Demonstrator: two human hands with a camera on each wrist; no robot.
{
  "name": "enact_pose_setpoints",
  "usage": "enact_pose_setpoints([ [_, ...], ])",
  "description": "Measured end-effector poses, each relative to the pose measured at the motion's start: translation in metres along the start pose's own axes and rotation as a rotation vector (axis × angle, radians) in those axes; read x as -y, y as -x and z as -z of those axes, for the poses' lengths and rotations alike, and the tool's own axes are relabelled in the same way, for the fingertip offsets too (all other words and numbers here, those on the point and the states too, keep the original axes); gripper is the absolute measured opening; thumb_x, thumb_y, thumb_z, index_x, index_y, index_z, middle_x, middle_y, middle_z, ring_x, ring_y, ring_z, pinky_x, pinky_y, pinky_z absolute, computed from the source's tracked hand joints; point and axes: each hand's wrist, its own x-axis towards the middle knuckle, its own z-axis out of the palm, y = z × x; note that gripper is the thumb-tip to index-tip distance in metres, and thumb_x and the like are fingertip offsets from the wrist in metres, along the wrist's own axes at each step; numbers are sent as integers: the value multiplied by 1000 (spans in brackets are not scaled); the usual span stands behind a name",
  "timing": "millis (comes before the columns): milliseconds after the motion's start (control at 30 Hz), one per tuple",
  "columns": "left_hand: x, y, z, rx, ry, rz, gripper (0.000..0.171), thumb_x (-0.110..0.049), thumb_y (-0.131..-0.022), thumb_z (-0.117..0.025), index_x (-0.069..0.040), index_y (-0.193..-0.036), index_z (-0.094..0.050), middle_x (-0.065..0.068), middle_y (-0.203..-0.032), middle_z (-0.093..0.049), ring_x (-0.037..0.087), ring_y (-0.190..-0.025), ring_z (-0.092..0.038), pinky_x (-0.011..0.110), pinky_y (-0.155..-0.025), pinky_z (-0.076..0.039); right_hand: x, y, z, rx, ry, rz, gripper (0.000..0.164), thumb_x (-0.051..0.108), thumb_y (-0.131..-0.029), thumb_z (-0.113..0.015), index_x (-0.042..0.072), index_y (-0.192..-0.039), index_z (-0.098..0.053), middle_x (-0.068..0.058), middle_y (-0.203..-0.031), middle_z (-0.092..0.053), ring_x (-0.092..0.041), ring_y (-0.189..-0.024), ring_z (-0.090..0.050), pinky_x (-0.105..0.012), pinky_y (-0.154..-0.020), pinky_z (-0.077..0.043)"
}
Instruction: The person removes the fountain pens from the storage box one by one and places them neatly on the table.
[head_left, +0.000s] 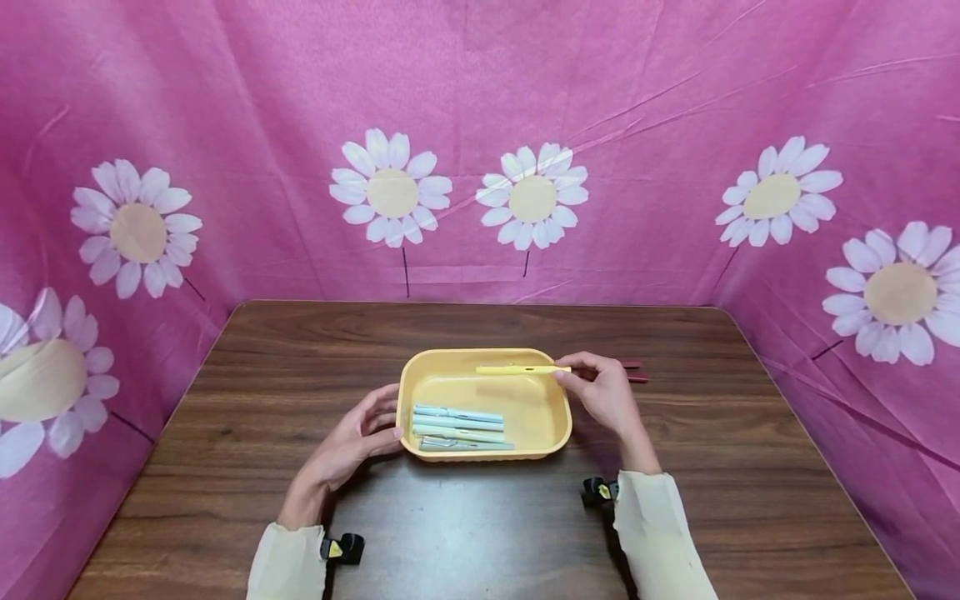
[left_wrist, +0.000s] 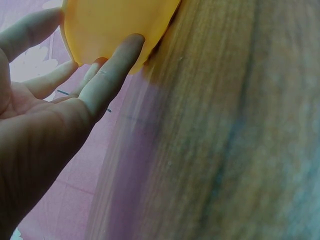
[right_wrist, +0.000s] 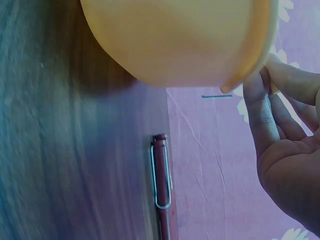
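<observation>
A yellow rectangular tray (head_left: 536,433) stands on the table with several pale blue and green pens (head_left: 457,421) side by side in its left front part. My left hand (head_left: 356,442) is at the tray's left end, fingers spread and their tips against the outer wall; the left wrist view shows these fingers (left_wrist: 112,72) close up. Between thumb and fingers, my right hand (head_left: 603,392) pinches one end of a yellow pen (head_left: 513,369). That pen lies level over the tray's back right part. In the right wrist view the tray wall hides it.
Two dark red pens (head_left: 636,377) lie on the wooden table (head_left: 697,467) right of the tray, partly behind my right hand. One red pen (right_wrist: 162,185) shows its metal clip in the right wrist view. Pink cloth (head_left: 465,67) with daisies surrounds the table's back and sides.
</observation>
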Motion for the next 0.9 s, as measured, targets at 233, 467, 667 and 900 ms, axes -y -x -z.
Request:
enact_pose_setpoints([
  [233, 0, 0, 0, -3, -1, 1, 71, 7, -95, -63, 0, -156, -27, 33, -147, -36, 46, -133, -43, 38, -93, -57, 5, 3, 12, -3, -58, 8, 15, 0, -88, -77, -7, -101, -75, -22, -93, -72, -10, -76, -64, -16, -64, -52],
  [467, 0, 0, 0, -5, -8, 4, 70, 7, -95, -63, 0, -155, -27, 33, -146, -37, 45, -133, -44, 38, -93, -57, -11, 3, 21, 11, -87, 12, 15, 2, -88, -78, -4, -102, -76, -21, -96, -74, -6, -76, -65, -17, -64, -53],
  [667, 0, 0, -1, -8, -8, 2, 71, 7, -95, -63, 0, -155, -27, 33, -146, -37, 45, -132, -44, 38, -93, -57, -14, 4, 30, -4, -66, 5, 15, 2, -88, -78, -5, -100, -75, -18, -93, -74, -6, -75, -64, -17, -64, -53],
  [900, 0, 0, 0, 3, -2, -3, 71, 6, -95, -64, 1, -156, -26, 34, -147, -36, 45, -132, -43, 39, -94, -57, -16, 6, 44, -44, -63, -15, 16, 0, -87, -78, -7, -101, -74, -12, -88, -74, -3, -73, -63, -17, -63, -53],
])
